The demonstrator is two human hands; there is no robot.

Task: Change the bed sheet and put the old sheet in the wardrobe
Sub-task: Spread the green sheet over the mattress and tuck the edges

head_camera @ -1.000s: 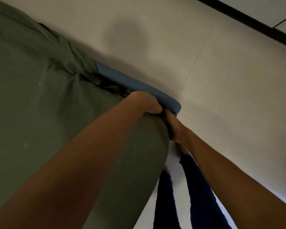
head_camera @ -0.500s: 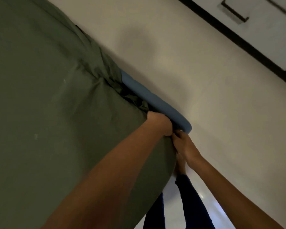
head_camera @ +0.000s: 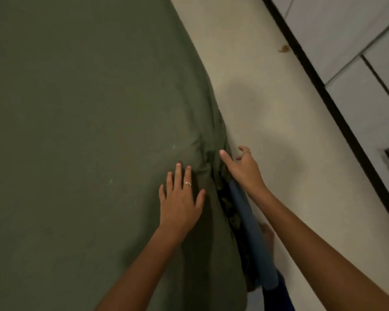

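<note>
We press our left hand (head_camera: 180, 198) flat, fingers straight, on the green sheet (head_camera: 81, 131) covering the bed. Our right hand (head_camera: 243, 169), fingers loosely spread, touches the sheet's bunched edge, perhaps above the blue mattress (head_camera: 252, 239).

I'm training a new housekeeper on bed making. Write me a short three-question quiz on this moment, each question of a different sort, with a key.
1. True or false: the left hand lies flat, fingers spread, on top of the green sheet.
2. Multiple choice: where is the right hand? A) flat on the floor B) at the bed's side edge, by the bunched sheet C) on the wardrobe handle
3. Fill in: the strip showing beneath the sheet's edge, the mattress side, is ____ in colour.

Key: 1 true; 2 B; 3 blue
</note>
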